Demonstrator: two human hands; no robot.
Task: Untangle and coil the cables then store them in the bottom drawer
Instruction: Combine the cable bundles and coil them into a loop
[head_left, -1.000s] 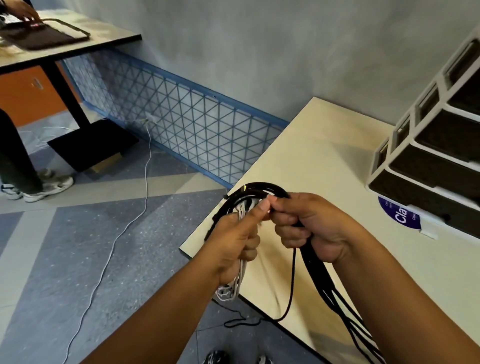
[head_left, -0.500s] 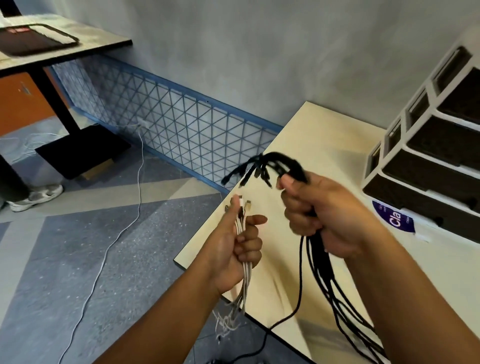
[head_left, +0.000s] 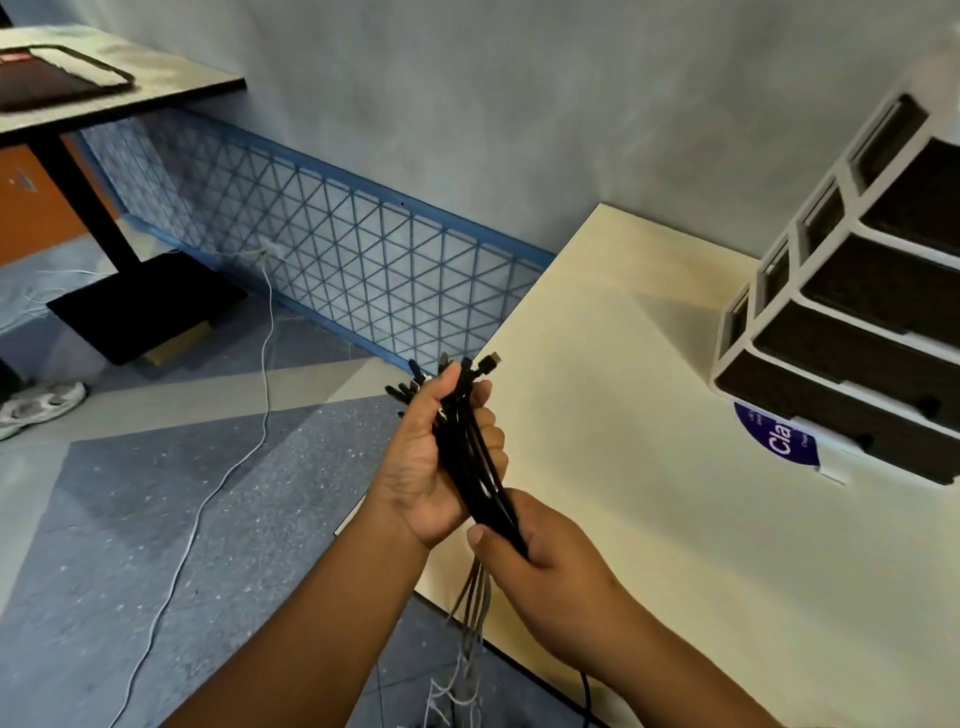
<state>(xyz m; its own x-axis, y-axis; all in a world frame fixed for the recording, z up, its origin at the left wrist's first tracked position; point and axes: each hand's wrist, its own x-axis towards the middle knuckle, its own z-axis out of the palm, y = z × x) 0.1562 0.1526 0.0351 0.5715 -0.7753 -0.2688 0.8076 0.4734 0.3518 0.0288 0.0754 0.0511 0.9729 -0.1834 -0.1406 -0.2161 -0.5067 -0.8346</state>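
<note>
A bundle of black cables (head_left: 475, 457) runs through both hands over the cream table's near-left corner. My left hand (head_left: 431, 467) grips its upper part, with the plug ends sticking out above the fingers. My right hand (head_left: 540, 551) grips the same bundle just below. Several white cables (head_left: 470, 618) hang down from under the hands toward the floor. The drawer unit (head_left: 852, 332) stands at the table's right side, and its bottom drawer (head_left: 841, 410) has a dark front.
The cream table (head_left: 649, 415) stretches right of my hands. A blue round sticker (head_left: 776, 439) lies by the drawer unit. On the floor trails a white cord (head_left: 260, 415). A second table (head_left: 114, 98) with a dark tray stands far left, a shoe (head_left: 36, 408) near it.
The hands came back together. My left hand, which held only white cables, now grips the black bundle too. My right hand slid from the bundle's top to below the left hand.
</note>
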